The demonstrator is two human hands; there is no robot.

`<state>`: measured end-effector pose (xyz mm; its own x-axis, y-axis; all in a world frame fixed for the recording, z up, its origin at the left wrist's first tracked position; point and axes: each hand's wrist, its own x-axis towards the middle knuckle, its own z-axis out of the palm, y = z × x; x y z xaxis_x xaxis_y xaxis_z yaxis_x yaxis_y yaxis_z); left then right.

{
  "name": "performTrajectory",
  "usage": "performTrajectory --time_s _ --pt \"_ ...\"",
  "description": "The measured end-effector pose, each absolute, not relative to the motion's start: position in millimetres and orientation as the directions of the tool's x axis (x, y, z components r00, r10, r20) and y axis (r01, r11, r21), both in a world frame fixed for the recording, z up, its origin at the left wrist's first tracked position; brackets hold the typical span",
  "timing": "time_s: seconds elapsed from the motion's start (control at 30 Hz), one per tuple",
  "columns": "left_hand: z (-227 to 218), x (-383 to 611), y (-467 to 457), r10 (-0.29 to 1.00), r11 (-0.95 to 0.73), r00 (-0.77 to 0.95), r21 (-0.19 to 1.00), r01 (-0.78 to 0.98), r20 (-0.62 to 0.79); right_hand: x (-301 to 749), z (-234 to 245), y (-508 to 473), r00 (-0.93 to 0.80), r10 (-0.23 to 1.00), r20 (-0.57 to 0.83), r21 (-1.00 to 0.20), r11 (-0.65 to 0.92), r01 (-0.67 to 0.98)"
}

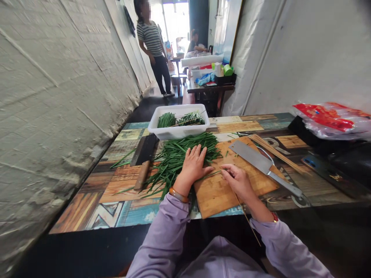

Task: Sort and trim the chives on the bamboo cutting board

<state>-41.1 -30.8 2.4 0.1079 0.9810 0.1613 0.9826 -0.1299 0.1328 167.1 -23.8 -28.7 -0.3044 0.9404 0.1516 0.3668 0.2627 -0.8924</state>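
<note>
My left hand (193,165) lies flat, fingers spread, on a heap of green chives (174,158) at the left end of a wooden cutting board (228,189). My right hand (238,181) is closed in a pinch on a thin bamboo skewer (246,218) that runs back toward my body, with a chive stalk (209,175) at its tip. A steel cleaver (261,164) lies on the board to the right of that hand.
A white tub (176,132) holding more chives stands behind the heap. A second cleaver with a wooden handle (142,173) lies left. Skewers (274,152) and red plastic packs (333,117) sit right. Two people are further back by another table (210,88).
</note>
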Motion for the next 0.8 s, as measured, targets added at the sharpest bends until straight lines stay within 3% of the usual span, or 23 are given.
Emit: performTrajectory --time_s 0.17,0.43,0.57,0.8 --pt "5.4 -46.1 -30.4 0.976 -0.155 0.127 0.150 0.976 0.178 166.7 -30.1 -23.5 -0.309 0.939 0.150 -0.889 0.265 0.374" --pt "10.6 -38.5 -30.2 0.924 -0.218 0.107 0.274 0.937 0.367 167.1 -36.5 -22.4 -0.310 0.937 0.158 -0.889 0.272 0.368" --pt "7.3 -33.9 -30.1 0.882 -0.289 0.163 0.234 0.928 0.442 167.4 -30.1 -23.9 -0.296 0.940 0.172 -0.887 0.279 0.369" --pt "6.3 -29.7 -26.3 0.911 -0.216 0.128 0.189 0.958 0.391 169.1 -28.0 -23.4 -0.289 0.943 0.168 -0.900 0.266 0.345"
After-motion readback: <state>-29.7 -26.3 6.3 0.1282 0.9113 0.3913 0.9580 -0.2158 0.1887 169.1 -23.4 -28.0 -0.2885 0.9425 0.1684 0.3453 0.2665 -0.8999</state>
